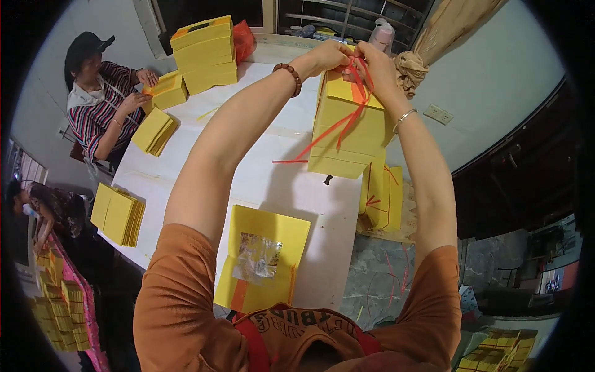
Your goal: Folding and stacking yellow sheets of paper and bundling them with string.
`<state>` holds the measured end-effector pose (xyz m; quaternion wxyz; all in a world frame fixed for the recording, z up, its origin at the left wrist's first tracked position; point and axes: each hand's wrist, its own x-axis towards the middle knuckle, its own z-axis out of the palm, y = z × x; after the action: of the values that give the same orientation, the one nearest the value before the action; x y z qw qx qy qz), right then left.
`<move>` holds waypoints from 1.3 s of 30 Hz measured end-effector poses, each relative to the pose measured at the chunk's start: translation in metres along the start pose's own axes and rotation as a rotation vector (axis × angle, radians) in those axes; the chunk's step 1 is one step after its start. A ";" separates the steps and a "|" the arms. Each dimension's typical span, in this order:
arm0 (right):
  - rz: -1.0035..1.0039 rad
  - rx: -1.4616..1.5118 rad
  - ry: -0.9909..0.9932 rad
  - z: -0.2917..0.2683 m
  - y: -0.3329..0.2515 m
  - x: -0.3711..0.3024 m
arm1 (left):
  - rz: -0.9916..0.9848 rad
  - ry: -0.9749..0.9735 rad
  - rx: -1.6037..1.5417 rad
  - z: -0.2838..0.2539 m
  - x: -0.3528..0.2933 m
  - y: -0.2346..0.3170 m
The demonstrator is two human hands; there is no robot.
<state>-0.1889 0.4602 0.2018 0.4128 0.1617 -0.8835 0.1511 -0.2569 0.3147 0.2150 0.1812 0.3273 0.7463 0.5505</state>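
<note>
Both my arms reach to the far side of the white table. My left hand [331,57] and my right hand [377,67] meet above a tall stack of yellow paper packets [347,133]. Fingers of each hand are closed on a red plastic ribbon [351,119], pinching it where its strands come together. Its loose ends hang down the front of the stack, and one trails left past the stack's side. An orange band shows on the top packet beneath the ribbon. The exact shape of the ribbon between my fingertips is hard to make out.
An opened yellow folder [273,248] with a clear plastic piece lies nearest me on the table [248,180]. Further yellow piles [204,56] stand at the back left, where a co-worker [99,99] handles packets. Ribbon-tied bundles [385,198] sit low at the right.
</note>
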 end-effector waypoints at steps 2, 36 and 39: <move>0.024 -0.026 -0.019 -0.008 0.007 -0.004 | 0.028 -0.034 -0.049 0.002 0.002 0.000; 0.227 0.128 -0.490 -0.046 -0.006 -0.021 | 0.473 0.301 1.178 -0.023 -0.003 -0.010; 0.360 0.274 -0.457 -0.044 -0.005 -0.020 | 0.331 0.272 0.693 -0.050 0.008 -0.035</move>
<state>-0.1448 0.4762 0.2140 0.1446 0.0865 -0.9392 0.2993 -0.3047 0.2787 0.1998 -0.1311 0.4092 0.8419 0.3265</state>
